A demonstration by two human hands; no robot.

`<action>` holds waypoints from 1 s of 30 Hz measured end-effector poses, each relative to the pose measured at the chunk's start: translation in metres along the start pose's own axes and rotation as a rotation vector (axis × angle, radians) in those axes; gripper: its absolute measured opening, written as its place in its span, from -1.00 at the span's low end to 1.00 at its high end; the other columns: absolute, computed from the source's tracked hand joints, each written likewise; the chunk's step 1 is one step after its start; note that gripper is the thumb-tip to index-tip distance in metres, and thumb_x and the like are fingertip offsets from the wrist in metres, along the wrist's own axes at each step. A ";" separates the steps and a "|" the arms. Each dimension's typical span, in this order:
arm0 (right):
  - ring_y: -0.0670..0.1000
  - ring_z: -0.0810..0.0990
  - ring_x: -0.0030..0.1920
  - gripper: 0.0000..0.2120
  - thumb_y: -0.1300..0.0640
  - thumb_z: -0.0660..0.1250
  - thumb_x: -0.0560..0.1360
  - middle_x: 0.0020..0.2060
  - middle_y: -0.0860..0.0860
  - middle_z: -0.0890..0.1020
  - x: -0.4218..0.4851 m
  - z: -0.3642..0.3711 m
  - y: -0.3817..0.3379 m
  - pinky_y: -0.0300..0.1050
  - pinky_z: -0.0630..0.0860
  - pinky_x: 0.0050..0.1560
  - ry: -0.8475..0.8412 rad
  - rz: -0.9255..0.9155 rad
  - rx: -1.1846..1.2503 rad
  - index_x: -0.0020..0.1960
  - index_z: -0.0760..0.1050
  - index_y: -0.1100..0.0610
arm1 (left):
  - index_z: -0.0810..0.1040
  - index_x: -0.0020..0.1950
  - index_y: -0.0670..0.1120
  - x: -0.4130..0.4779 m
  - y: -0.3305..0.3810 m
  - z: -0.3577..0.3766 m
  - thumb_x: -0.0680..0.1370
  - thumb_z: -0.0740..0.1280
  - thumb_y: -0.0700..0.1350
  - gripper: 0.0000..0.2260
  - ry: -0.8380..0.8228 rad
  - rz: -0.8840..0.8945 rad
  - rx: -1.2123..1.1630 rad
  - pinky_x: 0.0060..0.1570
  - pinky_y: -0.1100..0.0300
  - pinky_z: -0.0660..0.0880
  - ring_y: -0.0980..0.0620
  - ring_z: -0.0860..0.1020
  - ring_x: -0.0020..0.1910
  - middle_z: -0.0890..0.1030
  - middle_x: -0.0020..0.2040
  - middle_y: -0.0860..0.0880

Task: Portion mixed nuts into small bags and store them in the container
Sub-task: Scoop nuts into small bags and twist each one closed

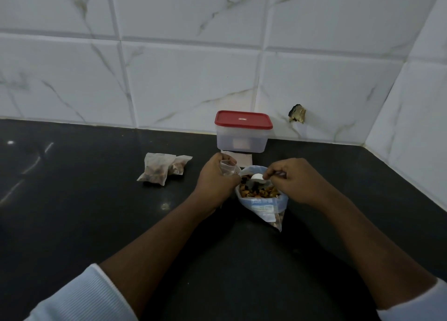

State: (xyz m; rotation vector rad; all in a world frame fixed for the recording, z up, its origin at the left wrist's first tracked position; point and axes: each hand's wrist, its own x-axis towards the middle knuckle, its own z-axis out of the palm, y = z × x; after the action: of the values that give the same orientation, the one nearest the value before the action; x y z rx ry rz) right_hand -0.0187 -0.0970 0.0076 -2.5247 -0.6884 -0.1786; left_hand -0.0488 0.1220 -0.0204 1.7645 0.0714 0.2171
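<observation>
A big open bag of mixed nuts (263, 205) stands on the black counter in front of me. My right hand (294, 181) pinches the handle of a white spoon (257, 177) whose bowl is over the nuts. Just left of the bag, my left hand (216, 178) grips a small clear bag (228, 167) with its mouth up. Two filled small bags (162, 168) lie further left on the counter. A clear plastic container with a red lid (243, 132) stands shut against the wall behind the nuts.
A flat pale stack of small bags (239, 159) lies in front of the container. The black counter (84, 211) meets white marble tile walls at the back and right. A broken hole (297, 113) shows in the tile.
</observation>
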 end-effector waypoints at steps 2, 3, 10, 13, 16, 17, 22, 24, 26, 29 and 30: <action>-0.24 0.66 -0.10 -0.77 0.22 0.32 0.59 -0.03 -0.15 0.68 0.001 0.001 0.000 -0.38 0.55 -0.12 0.027 0.013 0.032 0.05 0.69 -0.04 | 0.53 0.08 0.08 0.000 -0.001 0.000 0.49 0.49 -0.29 -0.67 -0.008 0.007 0.001 0.07 -0.07 0.68 0.03 0.65 0.10 0.63 0.10 0.02; -0.26 0.65 -0.10 -0.77 0.23 0.32 0.60 -0.05 -0.16 0.68 0.001 0.000 0.001 -0.42 0.52 -0.15 0.049 0.016 0.044 0.05 0.69 -0.04 | 0.53 0.08 0.09 0.000 -0.001 0.001 0.49 0.49 -0.28 -0.67 -0.011 0.010 0.005 0.09 -0.08 0.68 0.02 0.65 0.11 0.63 0.11 0.02; -0.34 0.63 -0.10 -0.77 0.22 0.33 0.59 -0.03 -0.18 0.70 0.001 0.001 0.002 -0.50 0.47 -0.21 0.041 0.022 0.061 0.03 0.70 -0.05 | 0.53 0.07 0.09 0.000 -0.001 0.002 0.48 0.50 -0.28 -0.67 -0.033 0.034 0.016 0.11 -0.07 0.67 0.03 0.64 0.13 0.63 0.11 0.03; -0.32 0.64 -0.09 -0.76 0.24 0.34 0.58 -0.04 -0.17 0.71 0.001 0.001 -0.001 -0.47 0.48 -0.18 0.069 -0.009 0.098 0.02 0.71 -0.04 | 0.52 0.06 0.10 0.001 -0.001 0.001 0.48 0.50 -0.28 -0.66 -0.036 0.043 0.023 0.12 -0.06 0.67 0.04 0.63 0.14 0.62 0.12 0.04; -0.31 0.64 -0.07 -0.76 0.23 0.33 0.58 -0.02 -0.16 0.71 0.001 0.002 0.000 -0.48 0.48 -0.14 0.067 -0.029 0.046 0.10 0.72 0.00 | 0.52 0.08 0.10 0.001 -0.001 0.001 0.49 0.50 -0.27 -0.67 -0.038 0.049 0.026 0.12 -0.05 0.67 0.05 0.62 0.14 0.61 0.12 0.05; -0.29 0.65 -0.08 -0.76 0.22 0.33 0.58 -0.02 -0.15 0.71 0.001 0.002 0.001 -0.47 0.48 -0.14 0.057 -0.021 0.031 0.09 0.72 0.00 | 0.53 0.08 0.09 0.001 -0.002 0.001 0.49 0.50 -0.27 -0.68 -0.037 0.051 0.025 0.12 -0.06 0.67 0.04 0.62 0.14 0.62 0.11 0.05; -0.33 0.64 -0.18 -0.78 0.25 0.34 0.57 -0.16 -0.17 0.70 -0.001 -0.003 -0.004 -0.47 0.46 -0.23 0.053 0.002 0.063 -0.02 0.72 0.00 | 0.53 0.09 0.10 0.001 -0.001 0.001 0.50 0.51 -0.25 -0.68 -0.042 0.042 0.031 0.13 -0.06 0.67 0.03 0.62 0.16 0.61 0.13 0.04; -0.34 0.62 -0.24 -0.79 0.27 0.35 0.57 -0.17 -0.19 0.68 -0.001 -0.003 -0.006 -0.50 0.43 -0.26 0.058 0.004 0.110 -0.02 0.73 0.05 | 0.53 0.08 0.09 0.001 -0.001 0.001 0.49 0.50 -0.26 -0.68 -0.035 0.045 0.041 0.13 -0.06 0.66 0.04 0.62 0.14 0.62 0.12 0.04; -0.35 0.63 -0.18 -0.79 0.25 0.36 0.58 -0.11 -0.18 0.70 0.001 0.001 -0.005 -0.50 0.45 -0.23 0.056 0.022 0.145 0.00 0.74 0.03 | 0.53 0.08 0.08 0.000 -0.001 0.002 0.49 0.50 -0.26 -0.69 -0.035 0.047 0.040 0.13 -0.06 0.66 0.03 0.62 0.14 0.63 0.11 0.03; -0.26 0.68 -0.10 -0.78 0.22 0.38 0.58 -0.07 -0.18 0.73 0.003 0.001 -0.003 -0.36 0.56 -0.14 0.030 0.084 0.207 -0.03 0.74 -0.04 | 0.54 0.09 0.06 -0.001 -0.001 0.002 0.49 0.50 -0.26 -0.70 -0.036 0.055 0.032 0.12 -0.04 0.66 0.05 0.63 0.11 0.63 0.09 0.04; -0.20 0.70 -0.11 -0.77 0.23 0.39 0.57 -0.12 -0.18 0.74 0.003 0.000 -0.002 -0.24 0.61 -0.11 0.031 0.112 0.241 -0.06 0.74 -0.05 | 0.54 0.09 0.05 -0.001 -0.001 0.001 0.49 0.50 -0.25 -0.70 -0.037 0.054 0.028 0.12 -0.04 0.67 0.06 0.63 0.11 0.63 0.09 0.04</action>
State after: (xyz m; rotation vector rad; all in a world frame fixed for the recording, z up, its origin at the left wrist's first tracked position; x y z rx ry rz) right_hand -0.0171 -0.0946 0.0096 -2.3170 -0.5213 -0.0888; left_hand -0.0495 0.1207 -0.0218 1.7994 -0.0003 0.2236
